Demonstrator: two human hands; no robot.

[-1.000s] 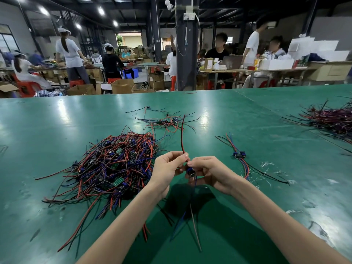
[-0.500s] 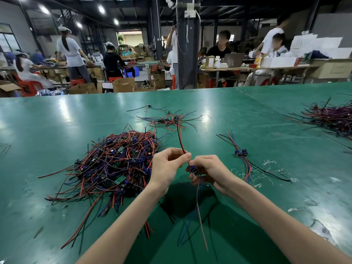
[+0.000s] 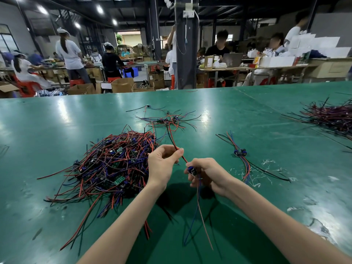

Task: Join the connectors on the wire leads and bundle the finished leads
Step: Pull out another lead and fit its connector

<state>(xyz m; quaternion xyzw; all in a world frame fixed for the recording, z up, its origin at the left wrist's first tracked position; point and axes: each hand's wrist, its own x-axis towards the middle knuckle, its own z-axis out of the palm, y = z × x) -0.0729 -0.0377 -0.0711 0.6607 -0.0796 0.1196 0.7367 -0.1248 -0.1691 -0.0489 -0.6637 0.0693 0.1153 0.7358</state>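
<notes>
Hands have drawn apart: left hand (image 3: 163,165) pinches the lead (image 3: 183,158), right hand (image 3: 209,174) grips the connector (image 3: 191,170). Best keep the lead straight and push squarely home.

Your green table (image 3: 57,130) runs glossy to its far edge, with pale scraps (image 3: 266,161) strewn on it to your right. They may be stripped insulation, but they are too small to tell. Beyond the edge stands a dark pillar (image 3: 185,54) with a white socket (image 3: 188,13) fixed high on it. Cardboard boxes (image 3: 122,85) and red stools (image 3: 27,88) sit on the floor behind. Farther back a person in white (image 3: 69,52) stands at another table, and an open laptop (image 3: 232,60) rests on one to the right.
</notes>
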